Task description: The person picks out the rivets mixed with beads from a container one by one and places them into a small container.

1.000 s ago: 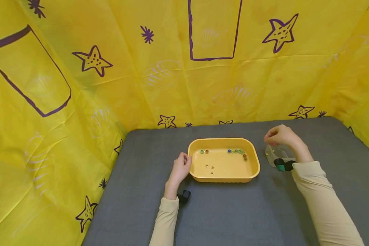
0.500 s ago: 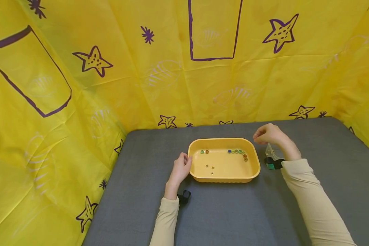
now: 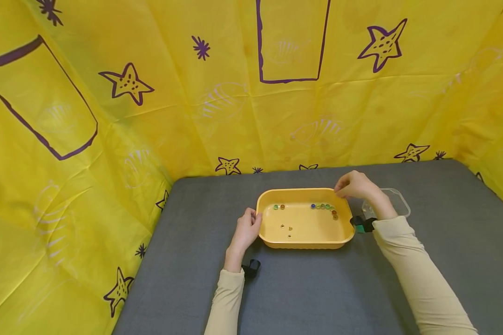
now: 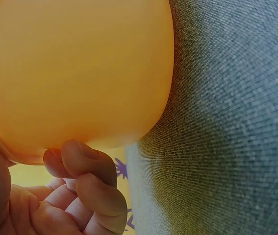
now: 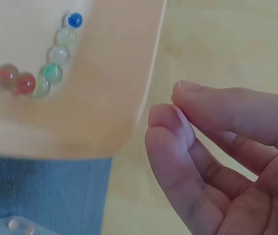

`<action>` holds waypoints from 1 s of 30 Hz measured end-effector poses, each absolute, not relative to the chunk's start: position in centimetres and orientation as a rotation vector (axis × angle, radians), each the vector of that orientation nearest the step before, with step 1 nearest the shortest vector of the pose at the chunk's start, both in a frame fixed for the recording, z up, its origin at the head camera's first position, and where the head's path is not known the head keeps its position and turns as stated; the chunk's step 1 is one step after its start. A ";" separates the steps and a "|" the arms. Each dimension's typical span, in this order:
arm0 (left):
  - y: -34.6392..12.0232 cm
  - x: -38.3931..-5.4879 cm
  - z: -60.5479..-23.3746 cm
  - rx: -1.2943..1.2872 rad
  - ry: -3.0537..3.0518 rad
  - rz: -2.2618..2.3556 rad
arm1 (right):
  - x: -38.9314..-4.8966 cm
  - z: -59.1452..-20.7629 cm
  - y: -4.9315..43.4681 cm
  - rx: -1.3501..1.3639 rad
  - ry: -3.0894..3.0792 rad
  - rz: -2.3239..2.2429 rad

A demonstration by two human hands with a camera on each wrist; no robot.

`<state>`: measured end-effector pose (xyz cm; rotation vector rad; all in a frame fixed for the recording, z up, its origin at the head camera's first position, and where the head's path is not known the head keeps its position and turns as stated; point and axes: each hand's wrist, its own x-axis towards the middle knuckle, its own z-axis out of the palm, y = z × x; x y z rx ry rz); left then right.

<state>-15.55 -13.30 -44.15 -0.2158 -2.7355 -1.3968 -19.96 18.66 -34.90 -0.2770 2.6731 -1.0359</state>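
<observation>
A yellow plastic basin (image 3: 306, 218) sits on the grey table. My left hand (image 3: 248, 227) grips its left end, thumb at the rim and curled fingers (image 4: 87, 159) against the outer wall. Above the far right corner of the basin is my right hand (image 3: 355, 185), its thumb and fingertips (image 5: 165, 117) brought together. I cannot tell whether something tiny is between them. Glass marbles (image 5: 53, 73) lie in a curved row in the basin's right part, blue, green, clear and reddish-brown. A green marble (image 3: 275, 207) and a brown marble (image 3: 282, 206) lie at its far left.
Small gold-coloured pieces (image 3: 290, 228) lie on the basin floor, left of its middle. A clear plastic container (image 3: 396, 200) with a few small bits inside stands right of the basin, partly behind my right wrist. A yellow patterned cloth (image 3: 251, 116) hangs behind the grey table (image 3: 310, 288).
My right hand has moved left from above the clear container to the basin's far right corner, uncovering more of the container. The left hand and the basin have stayed put.
</observation>
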 end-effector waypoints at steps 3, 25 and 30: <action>-13.3 -15.5 -44.1 -0.220 -2.730 -1.405 | -20.0 -35.0 18.2 -0.307 2.662 -1.025; -13.3 -15.4 -44.0 -0.220 -2.731 -1.419 | -20.4 -36.4 15.3 -0.378 2.603 -1.024; -13.3 -15.5 -44.1 -0.223 -2.726 -1.410 | -20.7 -37.0 14.8 -0.386 2.605 -1.016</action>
